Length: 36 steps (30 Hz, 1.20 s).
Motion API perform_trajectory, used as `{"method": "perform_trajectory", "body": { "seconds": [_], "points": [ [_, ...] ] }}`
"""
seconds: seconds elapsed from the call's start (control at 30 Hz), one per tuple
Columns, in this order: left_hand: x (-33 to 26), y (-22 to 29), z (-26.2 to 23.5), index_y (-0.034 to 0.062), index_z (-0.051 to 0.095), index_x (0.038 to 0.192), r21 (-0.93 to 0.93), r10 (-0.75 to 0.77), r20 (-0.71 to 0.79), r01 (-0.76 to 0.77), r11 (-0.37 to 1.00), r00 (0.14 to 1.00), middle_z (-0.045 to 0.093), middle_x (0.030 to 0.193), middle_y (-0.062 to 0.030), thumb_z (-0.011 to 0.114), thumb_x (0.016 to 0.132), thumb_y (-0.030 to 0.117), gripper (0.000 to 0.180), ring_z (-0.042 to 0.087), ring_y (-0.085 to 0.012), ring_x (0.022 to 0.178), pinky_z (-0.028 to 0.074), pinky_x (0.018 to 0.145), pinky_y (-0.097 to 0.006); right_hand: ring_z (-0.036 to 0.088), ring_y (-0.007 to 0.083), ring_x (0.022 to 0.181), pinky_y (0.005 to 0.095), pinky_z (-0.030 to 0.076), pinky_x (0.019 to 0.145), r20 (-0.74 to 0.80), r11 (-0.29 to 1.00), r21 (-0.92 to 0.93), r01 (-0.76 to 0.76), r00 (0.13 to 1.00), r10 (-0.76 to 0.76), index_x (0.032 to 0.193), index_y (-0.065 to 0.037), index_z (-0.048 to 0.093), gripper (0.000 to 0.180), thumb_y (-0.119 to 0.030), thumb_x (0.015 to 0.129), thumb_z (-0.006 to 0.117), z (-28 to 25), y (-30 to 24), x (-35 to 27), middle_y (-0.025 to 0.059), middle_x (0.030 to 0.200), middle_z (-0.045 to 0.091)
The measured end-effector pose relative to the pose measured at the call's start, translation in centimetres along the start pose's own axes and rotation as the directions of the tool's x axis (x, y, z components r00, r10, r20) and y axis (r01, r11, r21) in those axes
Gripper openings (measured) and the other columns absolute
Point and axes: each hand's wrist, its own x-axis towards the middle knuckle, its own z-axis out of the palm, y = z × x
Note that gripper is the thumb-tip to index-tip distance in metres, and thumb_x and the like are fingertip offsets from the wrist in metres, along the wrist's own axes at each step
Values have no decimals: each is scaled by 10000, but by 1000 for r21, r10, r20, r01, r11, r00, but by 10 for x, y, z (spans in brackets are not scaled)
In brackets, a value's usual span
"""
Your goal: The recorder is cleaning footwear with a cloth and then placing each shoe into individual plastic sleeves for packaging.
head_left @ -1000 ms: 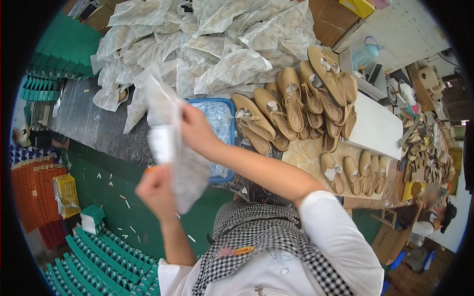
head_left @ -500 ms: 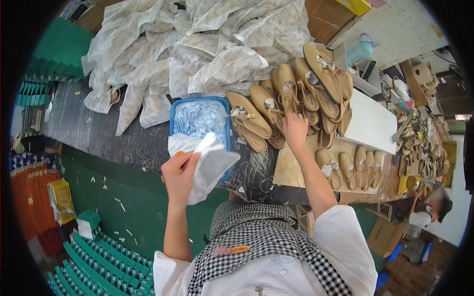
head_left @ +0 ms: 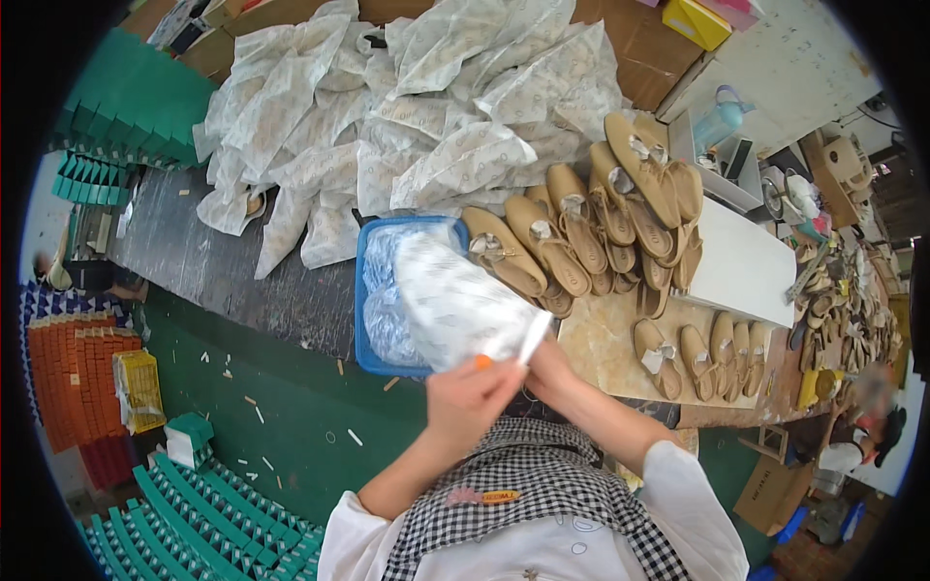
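Head view, left to right, referenced to the blue tray on the dark counter: stacks of green boxes sit well left of the tray, more green boxes below-left of it. A heap of white printed wrapping bags lies above the tray. Left hand is clenched on the lower edge of one white printed bag, which is held up over the tray's right part. Right hand pinches the same bag's lower right corner, hands just beside each other. Tan shoes lie in rows right of the tray, then a white box.
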Motion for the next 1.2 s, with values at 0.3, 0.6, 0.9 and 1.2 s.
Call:
{"method": "perform_trajectory", "body": {
  "seconds": [0.3, 0.6, 0.9, 1.2],
  "points": [
    [51, -41, -52, -66, 621, 771, -230, -215, -218, 164, 959, 952, 540, 649, 13, 621, 814, 13, 91, 442, -42, 615, 352, 546, -211, 604, 101, 775, 273, 484, 723, 459, 797, -507, 328, 885, -72, 980, -2, 661, 242, -168, 804, 646, 41, -33, 47, 77, 794, 673],
    [75, -34, -25, -3, 664, 866, -11, -76, -69, 75, 997, 995, 505, 602, -67, 663, 773, 53, 109, 448, -137, 504, 332, 484, -267, 598, 301, 738, 402, 447, 695, 289, -395, -918, -43, 609, -739, 969, -31, 633, 260, -194, 767, 653, -179, -159, 107, 138, 773, 626],
    [90, -65, -16, 61, 663, 822, 331, 56, -71, -30, 943, 996, 537, 615, -111, 612, 830, 216, 164, 546, -286, 544, 430, 508, -377, 547, 231, 576, 322, 445, 529, 782, -104, -623, 775, 619, -74, 844, -102, 674, 156, -92, 689, 663, -15, -149, -35, 31, 663, 559],
    [44, -46, -98, -46, 643, 752, -38, -189, -413, 190, 981, 891, 563, 637, 12, 635, 764, -18, 31, 471, -47, 598, 386, 530, -227, 566, 121, 944, 276, 460, 836, 354, 984, 175, -45, 935, -20, 1139, -6, 544, 274, -161, 924, 472, 135, -10, 111, 66, 1020, 614]
  ]
}}
